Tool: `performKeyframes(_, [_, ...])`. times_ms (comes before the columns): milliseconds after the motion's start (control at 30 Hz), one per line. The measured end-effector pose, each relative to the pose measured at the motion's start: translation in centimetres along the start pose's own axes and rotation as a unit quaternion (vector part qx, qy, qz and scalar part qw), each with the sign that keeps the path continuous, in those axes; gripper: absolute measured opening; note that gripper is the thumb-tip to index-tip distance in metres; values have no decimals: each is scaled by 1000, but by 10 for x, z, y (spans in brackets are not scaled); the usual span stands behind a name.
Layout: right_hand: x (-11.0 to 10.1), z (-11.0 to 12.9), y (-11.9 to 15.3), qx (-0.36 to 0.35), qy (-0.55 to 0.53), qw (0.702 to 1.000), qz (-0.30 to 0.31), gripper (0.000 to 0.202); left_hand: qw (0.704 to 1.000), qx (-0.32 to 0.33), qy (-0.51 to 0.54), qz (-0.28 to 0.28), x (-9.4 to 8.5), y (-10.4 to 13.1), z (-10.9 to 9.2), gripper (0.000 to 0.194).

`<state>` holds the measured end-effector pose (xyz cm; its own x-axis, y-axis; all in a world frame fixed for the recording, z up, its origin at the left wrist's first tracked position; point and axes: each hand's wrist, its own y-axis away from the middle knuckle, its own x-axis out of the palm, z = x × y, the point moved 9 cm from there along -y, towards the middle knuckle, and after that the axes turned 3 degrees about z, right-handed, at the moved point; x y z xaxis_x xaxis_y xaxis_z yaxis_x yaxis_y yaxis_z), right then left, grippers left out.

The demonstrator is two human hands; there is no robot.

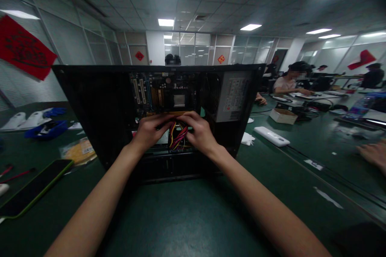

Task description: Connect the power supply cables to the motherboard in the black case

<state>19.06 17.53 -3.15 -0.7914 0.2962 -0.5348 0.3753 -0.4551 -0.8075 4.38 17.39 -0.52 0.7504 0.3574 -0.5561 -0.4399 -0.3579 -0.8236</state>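
A black computer case stands open in front of me, with a motherboard inside it. Red, yellow, purple and black power cables lie bunched low in the middle of the case. My left hand is closed at the left side of this bundle, its thumb and fingertips against the upper wires. From the right, my right hand pinches the same cables. Both sets of fingertips are partly hidden by the wires and knuckles. A silver power supply with its fan sits at the upper right of the case.
On the left lie a phone, a yellow packet and a blue tray. To the right are a white power strip, a small carton and trailing cords. A co-worker sits beyond; another person's hand rests at the right edge.
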Motion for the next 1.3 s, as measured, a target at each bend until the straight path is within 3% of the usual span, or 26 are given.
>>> performKeyframes(300, [6,3,-1,15,72,997,31,41,998,41,-34,33,9,1,-3,22])
performKeyframes(500, [20,-10,2,73,138,981,113,29,976,-27,-93,194,44,8,10,34])
performKeyframes(633, [28,-18,5,125,183,959,176,22,950,-67,-138,271,57,10,16,36])
performKeyframes(833, [40,-32,16,232,192,905,299,19,889,-34,-270,367,76,9,23,28])
performKeyframes(1033, [41,-37,17,253,185,902,296,24,854,-36,-336,395,84,7,33,27])
performKeyframes(1300, [46,-44,14,224,161,917,288,25,857,-30,-333,393,89,5,33,26])
